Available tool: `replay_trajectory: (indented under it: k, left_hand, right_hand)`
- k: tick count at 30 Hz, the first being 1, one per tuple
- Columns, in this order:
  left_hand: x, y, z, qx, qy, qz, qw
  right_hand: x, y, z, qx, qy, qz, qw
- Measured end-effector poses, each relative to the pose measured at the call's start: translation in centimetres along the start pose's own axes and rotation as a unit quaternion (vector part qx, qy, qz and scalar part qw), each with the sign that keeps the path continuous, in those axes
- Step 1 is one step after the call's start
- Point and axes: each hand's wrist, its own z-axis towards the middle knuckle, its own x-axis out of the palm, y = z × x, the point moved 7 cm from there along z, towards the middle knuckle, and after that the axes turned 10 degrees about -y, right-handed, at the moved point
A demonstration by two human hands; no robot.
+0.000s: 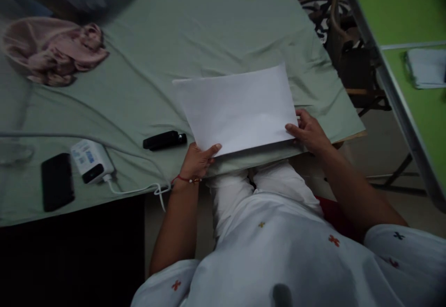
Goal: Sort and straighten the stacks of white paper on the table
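A blank white sheet of paper (pixel 239 107) is held in front of me, over the near edge of the cloth-covered table. My left hand (pixel 199 159) grips its near left corner, thumb on top and the fingers hidden beneath. At the right edge of the paper, my right hand (pixel 308 131) pinches it, with the thumb on the upper face. Whether it is one sheet or a thin stack, I cannot tell. Just left of the paper lies a small black object (pixel 164 140), perhaps a stapler, close to my left hand.
A pale green cloth (pixel 223 28) covers the table. On the left are a black phone (pixel 57 181), a white power bank (pixel 91 160) with a white cable (pixel 134 190), and a crumpled pink cloth (pixel 57 51). A green table (pixel 411 14) with folded white cloth or paper (pixel 427 68) stands right.
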Motion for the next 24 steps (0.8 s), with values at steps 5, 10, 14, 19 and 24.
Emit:
replay_trajectory:
  k: [5, 10, 14, 19, 24]
  left_hand:
    - [0.4, 0.3, 0.3, -0.024, 0.012, 0.013, 1.0]
    - [0.9, 0.3, 0.5, -0.025, 0.027, 0.021, 0.999]
    - [0.8, 0.4, 0.5, -0.022, 0.033, 0.02, 0.999]
    - [0.8, 0.8, 0.8, -0.005, 0.062, 0.035, 0.997]
    - [0.6, 0.9, 0.8, -0.006, 0.06, 0.029, 0.998]
  right_hand:
    - [-0.9, 2.4, -1.0, -0.222, -0.099, -0.149, 0.958]
    - [2.4, 4.2, -2.9, -0.364, 0.017, -0.248, 0.898]
    - [4.8, 4.0, -2.8, -0.381, 0.089, -0.261, 0.883]
    - [5.5, 3.9, -2.2, -0.381, 0.092, -0.256, 0.884]
    - [6.0, 4.3, -2.7, -0.383, 0.113, -0.251, 0.882]
